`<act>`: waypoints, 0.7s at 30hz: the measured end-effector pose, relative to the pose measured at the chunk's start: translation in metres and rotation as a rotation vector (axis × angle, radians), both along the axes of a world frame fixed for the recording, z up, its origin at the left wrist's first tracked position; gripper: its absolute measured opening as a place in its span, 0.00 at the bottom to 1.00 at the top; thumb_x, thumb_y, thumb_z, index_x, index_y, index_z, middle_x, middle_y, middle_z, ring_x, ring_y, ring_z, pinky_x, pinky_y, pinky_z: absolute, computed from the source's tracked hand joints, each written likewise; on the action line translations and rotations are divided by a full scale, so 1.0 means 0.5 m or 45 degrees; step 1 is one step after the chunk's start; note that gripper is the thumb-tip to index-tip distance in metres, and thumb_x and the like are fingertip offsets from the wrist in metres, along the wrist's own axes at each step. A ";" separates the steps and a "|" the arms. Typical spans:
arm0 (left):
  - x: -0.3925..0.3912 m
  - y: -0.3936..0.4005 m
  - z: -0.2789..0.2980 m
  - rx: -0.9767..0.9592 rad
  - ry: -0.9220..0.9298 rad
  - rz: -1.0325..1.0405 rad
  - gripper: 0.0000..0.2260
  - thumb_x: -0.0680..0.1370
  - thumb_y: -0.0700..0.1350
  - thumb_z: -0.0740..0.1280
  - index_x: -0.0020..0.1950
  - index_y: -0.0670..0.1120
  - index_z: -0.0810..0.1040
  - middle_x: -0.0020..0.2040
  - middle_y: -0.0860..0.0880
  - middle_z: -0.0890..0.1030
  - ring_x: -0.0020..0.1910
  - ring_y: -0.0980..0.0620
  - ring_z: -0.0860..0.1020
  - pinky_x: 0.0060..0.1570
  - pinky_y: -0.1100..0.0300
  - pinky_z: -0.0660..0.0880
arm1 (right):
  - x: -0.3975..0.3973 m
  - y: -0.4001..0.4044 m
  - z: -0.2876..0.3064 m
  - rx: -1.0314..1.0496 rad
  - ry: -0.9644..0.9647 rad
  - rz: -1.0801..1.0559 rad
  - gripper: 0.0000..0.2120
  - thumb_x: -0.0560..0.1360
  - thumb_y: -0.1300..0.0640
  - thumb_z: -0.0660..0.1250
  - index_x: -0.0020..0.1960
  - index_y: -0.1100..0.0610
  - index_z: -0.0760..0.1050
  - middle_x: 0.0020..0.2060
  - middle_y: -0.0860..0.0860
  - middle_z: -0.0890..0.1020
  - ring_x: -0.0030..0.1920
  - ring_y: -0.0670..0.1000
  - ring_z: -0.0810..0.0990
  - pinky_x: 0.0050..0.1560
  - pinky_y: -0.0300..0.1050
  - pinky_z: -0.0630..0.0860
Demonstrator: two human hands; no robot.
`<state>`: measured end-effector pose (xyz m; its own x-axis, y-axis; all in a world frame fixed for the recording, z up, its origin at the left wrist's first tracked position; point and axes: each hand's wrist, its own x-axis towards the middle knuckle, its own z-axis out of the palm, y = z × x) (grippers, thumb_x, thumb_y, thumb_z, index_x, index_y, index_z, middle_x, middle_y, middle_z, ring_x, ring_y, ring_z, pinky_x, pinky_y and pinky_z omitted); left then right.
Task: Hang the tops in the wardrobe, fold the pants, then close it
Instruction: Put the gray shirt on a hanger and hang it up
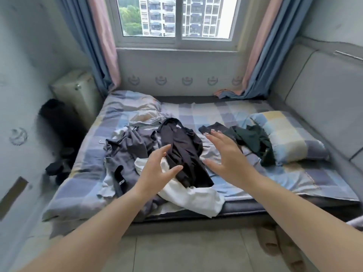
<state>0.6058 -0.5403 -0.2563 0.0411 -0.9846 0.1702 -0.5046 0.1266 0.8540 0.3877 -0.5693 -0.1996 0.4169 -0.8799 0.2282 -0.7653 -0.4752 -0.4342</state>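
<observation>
- Black crumpled garment [182, 152] lies at the middle of the checked blue-and-grey bedsheet [284, 177], draped over a white cotton garment [194, 197] that spills toward the mattress edge at six o'clock.
- Left hand [157, 169] hovers just at the black garment's eight o'clock side, fingers spread and curled, holding nothing.
- Right hand [225, 154] hovers at its three o'clock side, palm turned inward, fingers wide open, also empty.
- Both palms face each other across the black piece, so I judge they are framing it for a two-handed pick-up, the first item to sort.
- Grey rumpled garment [125, 152] sits at nine o'clock of the pile, touching the white one; a dark green garment [253, 142] lies apart at two o'clock, against a checked pillow [290, 138].
- Whether each piece is a top or pants cannot be told while bunched.
- No wardrobe shows in this view; nothing appears hung or folded yet, so the task looks barely begun.
- Layered fabric may drag the white garment along when the black one is lifted.
</observation>
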 end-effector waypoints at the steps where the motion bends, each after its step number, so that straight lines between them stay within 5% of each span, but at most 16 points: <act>1: 0.020 -0.011 -0.011 0.012 -0.001 0.025 0.30 0.73 0.49 0.73 0.72 0.50 0.65 0.65 0.55 0.68 0.65 0.58 0.68 0.65 0.61 0.66 | 0.018 -0.024 -0.011 0.028 -0.007 0.018 0.33 0.75 0.51 0.68 0.76 0.53 0.58 0.75 0.50 0.59 0.76 0.48 0.52 0.73 0.39 0.47; 5: 0.074 -0.082 -0.047 0.081 0.006 0.112 0.29 0.73 0.49 0.73 0.71 0.52 0.66 0.63 0.58 0.68 0.63 0.61 0.68 0.63 0.64 0.66 | 0.064 -0.129 -0.051 0.098 0.003 0.082 0.33 0.75 0.51 0.68 0.76 0.52 0.58 0.75 0.49 0.60 0.76 0.48 0.53 0.76 0.44 0.51; 21: 0.343 -0.382 -0.168 0.470 0.096 0.646 0.29 0.74 0.50 0.72 0.72 0.49 0.66 0.70 0.50 0.69 0.67 0.55 0.68 0.63 0.62 0.64 | 0.349 -0.599 -0.189 0.440 0.110 0.394 0.32 0.76 0.50 0.67 0.76 0.53 0.59 0.76 0.48 0.58 0.76 0.47 0.51 0.71 0.37 0.48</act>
